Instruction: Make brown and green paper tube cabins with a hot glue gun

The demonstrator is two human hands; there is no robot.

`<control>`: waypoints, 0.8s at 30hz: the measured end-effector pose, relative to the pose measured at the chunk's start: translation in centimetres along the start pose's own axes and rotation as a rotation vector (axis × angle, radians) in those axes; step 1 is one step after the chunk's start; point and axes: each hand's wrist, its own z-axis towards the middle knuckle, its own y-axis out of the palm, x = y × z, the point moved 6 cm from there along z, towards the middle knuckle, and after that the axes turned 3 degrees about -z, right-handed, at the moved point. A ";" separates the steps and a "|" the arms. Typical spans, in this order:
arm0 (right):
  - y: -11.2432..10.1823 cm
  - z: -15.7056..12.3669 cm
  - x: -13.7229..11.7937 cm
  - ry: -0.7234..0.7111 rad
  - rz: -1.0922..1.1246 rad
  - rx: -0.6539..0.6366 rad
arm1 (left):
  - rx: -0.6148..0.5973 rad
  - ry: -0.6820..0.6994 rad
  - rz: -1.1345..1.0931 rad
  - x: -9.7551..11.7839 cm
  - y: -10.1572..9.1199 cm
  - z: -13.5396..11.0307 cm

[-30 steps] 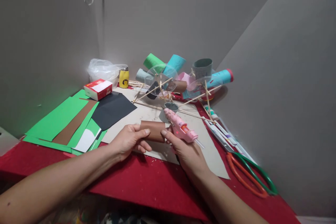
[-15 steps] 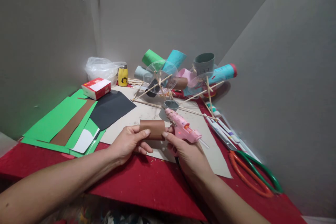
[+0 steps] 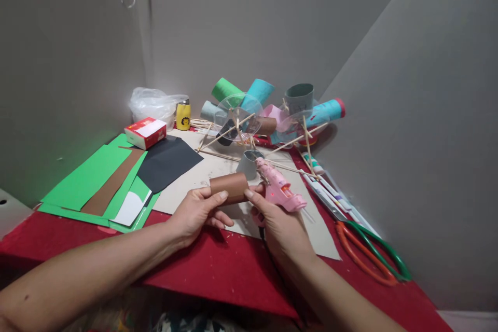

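Grey walls met behind the red table (image 3: 218, 264); at frame centre the left hand (image 3: 196, 212) pinched a brown paper roll (image 3: 229, 188), the right hand (image 3: 278, 223) clasped a pink glue gun (image 3: 278, 189), its fingertip touching the roll.

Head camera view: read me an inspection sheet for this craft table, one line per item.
Surface: red table cover with a grey cardboard sheet on it, both speckled with scraps.
Job's things: brown paper roll, held above the cardboard; pink glue gun beside its right end.
Clutter: green, brown and black paper sheets; red-and-white box; yellow bottle; clear plastic bag; model of coloured tubes and wooden sticks; orange and green scissors.
Grippers: left hand grips the brown paper roll; right hand holds the pink glue gun, thumb touching the roll.
Cables: dark cord seems to drop below the gun, mostly hidden.
Surroundings: bare grey walls meeting in a corner.
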 end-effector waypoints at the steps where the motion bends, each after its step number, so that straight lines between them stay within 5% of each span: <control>1: -0.2 0.2 -0.3 -0.005 -0.012 -0.021 | -0.020 -0.024 0.015 0.1 0.0 -0.1; 5: -1.7 1.3 -1.5 0.025 -0.121 -0.097 | -0.096 -0.119 0.175 1.3 0.0 -0.3; 7: -2.9 1.8 -2.2 0.010 -0.182 -0.130 | -0.044 -0.060 0.297 2.8 -0.5 -0.3; 12: -3.7 1.4 -4.3 -0.066 -0.405 -0.302 | 0.211 0.471 0.640 7.2 -0.6 -1.6; 17: -1.1 -0.9 -5.7 -0.237 -0.472 -0.592 | -0.081 0.705 0.870 6.2 2.5 -3.0; 20: -0.1 -1.9 -5.3 -0.228 -0.461 -0.693 | -0.237 0.641 0.896 5.0 3.2 -3.0; 24: 0.6 -2.3 -5.1 -0.229 -0.452 -0.717 | -0.258 0.499 0.829 4.2 2.7 -2.6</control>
